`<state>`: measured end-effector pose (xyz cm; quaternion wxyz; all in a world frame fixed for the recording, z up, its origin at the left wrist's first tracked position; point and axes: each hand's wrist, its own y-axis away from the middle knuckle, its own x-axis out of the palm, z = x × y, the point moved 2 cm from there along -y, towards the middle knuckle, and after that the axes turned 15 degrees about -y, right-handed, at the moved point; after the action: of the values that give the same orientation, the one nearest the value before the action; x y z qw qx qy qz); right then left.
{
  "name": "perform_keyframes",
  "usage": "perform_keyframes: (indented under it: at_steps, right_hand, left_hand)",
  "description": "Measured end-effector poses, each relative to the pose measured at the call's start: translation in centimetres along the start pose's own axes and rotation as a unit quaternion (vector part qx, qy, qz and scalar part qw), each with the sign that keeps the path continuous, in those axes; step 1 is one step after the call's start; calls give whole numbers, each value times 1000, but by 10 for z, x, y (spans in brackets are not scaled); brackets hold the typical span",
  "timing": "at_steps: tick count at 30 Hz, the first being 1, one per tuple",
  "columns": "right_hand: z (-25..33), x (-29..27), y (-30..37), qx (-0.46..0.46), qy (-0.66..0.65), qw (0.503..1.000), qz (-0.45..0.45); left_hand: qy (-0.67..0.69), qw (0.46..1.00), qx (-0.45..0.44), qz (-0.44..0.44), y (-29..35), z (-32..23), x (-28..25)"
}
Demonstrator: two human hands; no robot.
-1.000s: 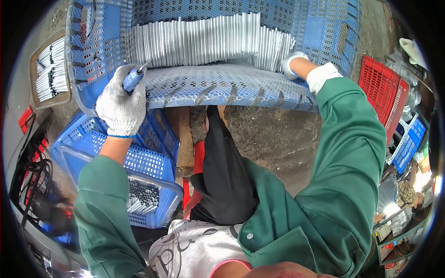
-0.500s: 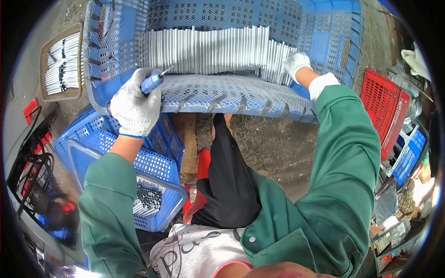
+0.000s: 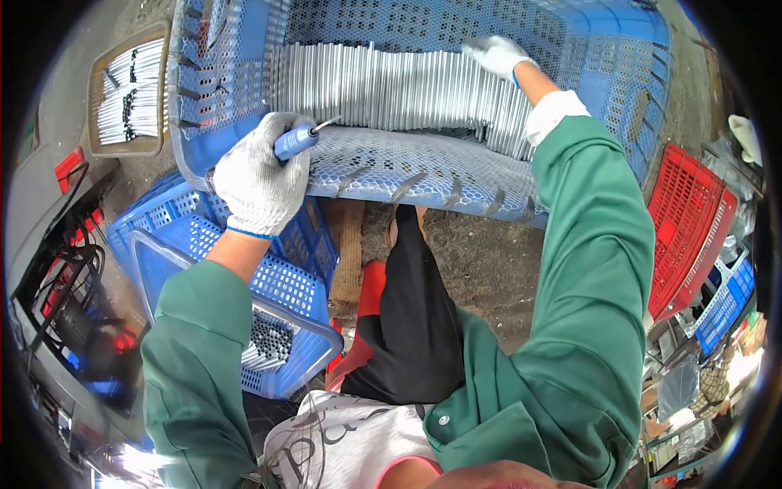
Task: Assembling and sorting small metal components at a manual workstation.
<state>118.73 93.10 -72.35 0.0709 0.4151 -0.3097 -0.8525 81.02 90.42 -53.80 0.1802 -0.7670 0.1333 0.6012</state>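
We saw the metal rods (image 3: pixel 383 88) packed side by side inside the large blue basket (image 3: pixel 415 155), in a row that ran from its left wall toward its right end. Their long axes pointed from the basket's near edge to its far edge, and toward the near right corner the row sagged closer to us.

The right hand (image 3: pixel 498 55) was the nearer one to the far ends of the rods. It hovered by those ends in the right half of the basket, fingertips turned left, so the rods lay below them and off toward the near edge. Those fingers looked stretched out and fairly flat, but they were blurred; we could not tell how far apart they were or whether they touched a rod, and we saw nothing held in them.

The left hand (image 3: pixel 265 175) was at the near left corner of the basket, its fingers clamped around a blue tool (image 3: pixel 295 142) whose thin metal tip pointed right and away from us, toward the rods' near ends. Below that corner, a smaller blue basket (image 3: pixel 289 293) held more short rods.
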Motion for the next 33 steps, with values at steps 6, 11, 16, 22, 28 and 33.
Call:
perform_keyframes:
  at_steps: [6, 11, 16, 22, 28, 33]
  right_hand:
    - [-24, 36, 21, -9, 96, 992, 78]
    - [17, 21, 8, -42, -19, 998, 43]
    - [48, 57, 24, -52, -6, 997, 48]
    - [113, 31, -4, -19, -72, 990, 119]
    - [149, 76, 2, -89, 25, 989, 117]
    - [205, 49, -11, -74, -127, 983, 105]
  left_hand:
    - [-5, 1000, 6, -4, 4, 2, -3]
    - [-27, 999, -16, 13, 6, 2, -18]
    - [-21, 999, -10, 24, 2, 13, -35]
    - [-20, 1000, 6, 7, 4, 30, -47]
    - [-32, 999, -8, 20, 3, 38, -55]
    - [-46, 999, -8, -3, 4, 48, -57]
